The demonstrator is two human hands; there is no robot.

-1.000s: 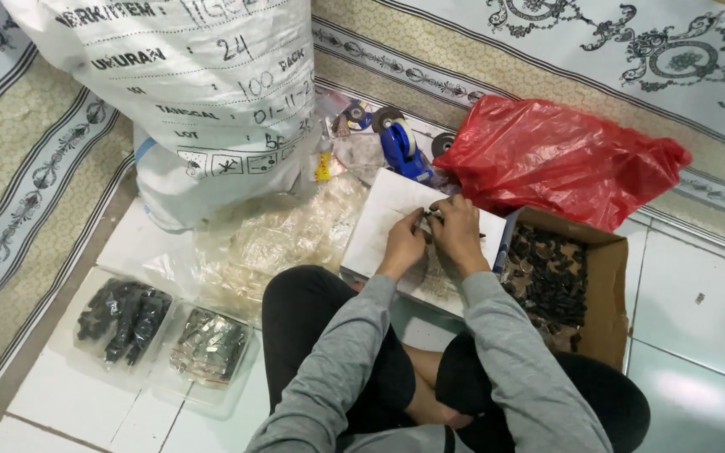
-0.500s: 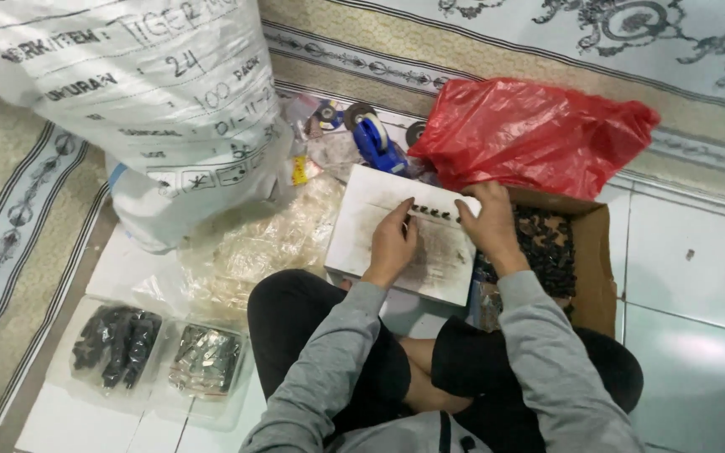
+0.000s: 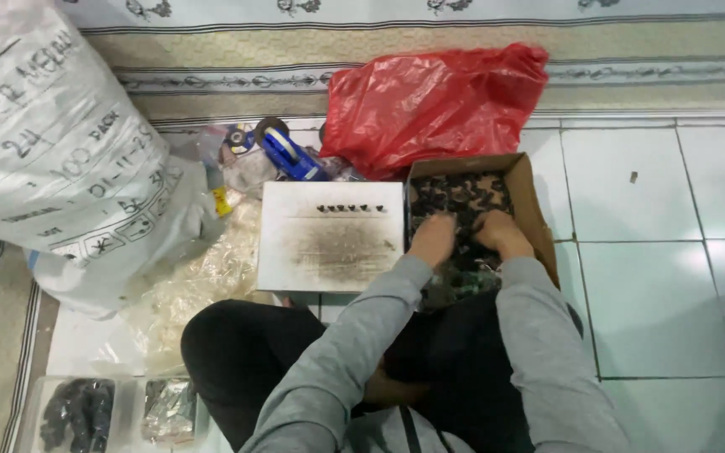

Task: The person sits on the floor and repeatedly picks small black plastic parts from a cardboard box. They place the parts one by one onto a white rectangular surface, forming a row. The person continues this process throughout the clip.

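At the bottom of the frame sit the person's grey sleeves [image 3: 430, 369] and black trousers [image 3: 245, 352], cross-legged on the white tile floor [image 3: 656, 277]. In the lower left corner lie two clear packs [image 3: 111, 411] filled with dark small parts.

Just above the knees, right of centre, both hands reach into an open cardboard box [image 3: 539, 210]. The left hand [image 3: 432, 239] rests on the box's left side, knuckles up, fingers curled down into the heap of dark parts [image 3: 463, 197]. The right hand [image 3: 501, 235] lies just beside it, also palm down with fingers dug into the heap. The fingertips of both are buried, so I cannot tell whether they grip anything.

Touching the box's left wall lies a white board [image 3: 329, 239], smudged grey in the middle, with a short row of small dark pieces [image 3: 344, 208] near its top edge. Left of the board spreads a pile of clear bags [image 3: 186, 285].

Beyond the board lies a blue tape dispenser [image 3: 283, 151]. A crumpled red bag [image 3: 430, 101] sits behind the box, touching its far edge. A big white sack [image 3: 52, 159] fills the upper left, and a patterned rug [image 3: 379, 42] runs along the top.
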